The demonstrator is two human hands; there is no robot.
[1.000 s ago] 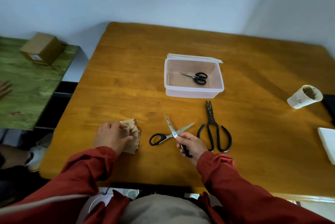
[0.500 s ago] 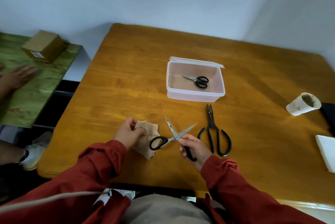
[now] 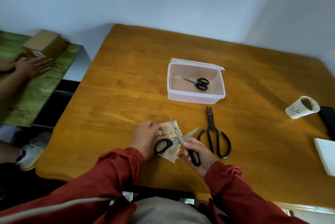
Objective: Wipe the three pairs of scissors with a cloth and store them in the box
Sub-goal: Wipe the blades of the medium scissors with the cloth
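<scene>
A person in red sleeves works at a glossy, honey-coloured wooden table [image 3: 126, 87], seen from above. Near the table's close edge, the right hand [image 3: 196, 153] is closed around one black plastic handle loop of a pair of silver-bladed scissors [image 3: 179, 137], which are spread wide in an X. Just to its left, the left hand [image 3: 145, 137] has its fingers curled onto a crumpled beige cloth [image 3: 168, 155]. The cloth lies under the scissors' other handle and left blade, and looks thin, soft and ragged at the edges.

Farther away sits a clear rectangular plastic box [image 3: 192, 99], its lid apparently tucked behind it. A small pair of black-handled scissors [image 3: 198, 82] lies flat inside. Between the box and the right hand lies a dark all-metal pair [image 3: 213, 136] with big bowed handles, closed, dull and rough-looking, with neither hand on it.

The second pair seems about to be wiped. Keeping the blades open exposes their smooth inner faces. The cloth is best folded over the flat of one blade and drawn from pivot to tip — along the steel, never across the edge — while the right hand holds the handle firm. The other blade would follow, and the scissors are best closed before going into the box.
</scene>
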